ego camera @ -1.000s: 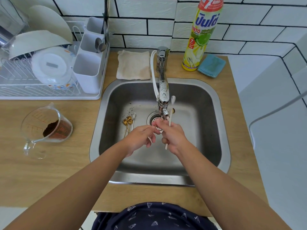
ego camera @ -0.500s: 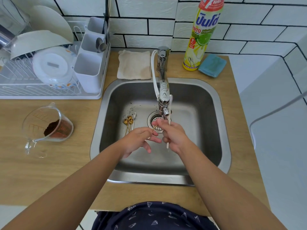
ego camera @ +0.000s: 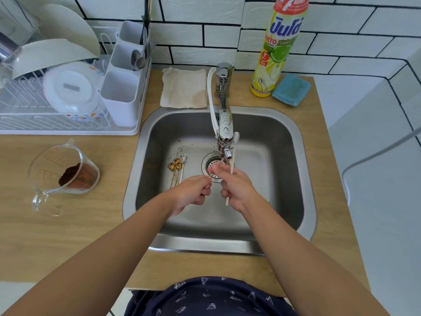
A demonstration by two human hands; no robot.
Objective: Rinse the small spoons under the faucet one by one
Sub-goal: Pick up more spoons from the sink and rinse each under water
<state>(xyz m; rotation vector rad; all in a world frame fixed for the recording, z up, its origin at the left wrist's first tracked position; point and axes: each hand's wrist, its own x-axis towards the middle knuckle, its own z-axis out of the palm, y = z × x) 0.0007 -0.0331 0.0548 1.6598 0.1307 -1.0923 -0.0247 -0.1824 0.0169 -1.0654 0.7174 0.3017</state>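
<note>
Right hand [ego camera: 237,190] grips white spoon [ego camera: 232,163] upright beside faucet [ego camera: 224,124], bowl up. Left hand [ego camera: 193,193] fingers curled, pinching something thin; cannot tell what. Gold spoons [ego camera: 175,169] lie left in sink [ego camera: 284,179], nearer left hand, handles toward person.

View: a single wide-angle head camera is looking out from the person's own eye level.
Facing: it is pointing forward and steeply down at the sink [ego camera: 305,179], with the tiled wall [ego camera: 205,30] lying along the top edge.
Nearness: it is sitting close, both forearms reaching in from the bottom edge.
Framing: the counter [ego camera: 68,236] is spreading left, lines bending at the edges.
Shared: there is no second view.
</note>
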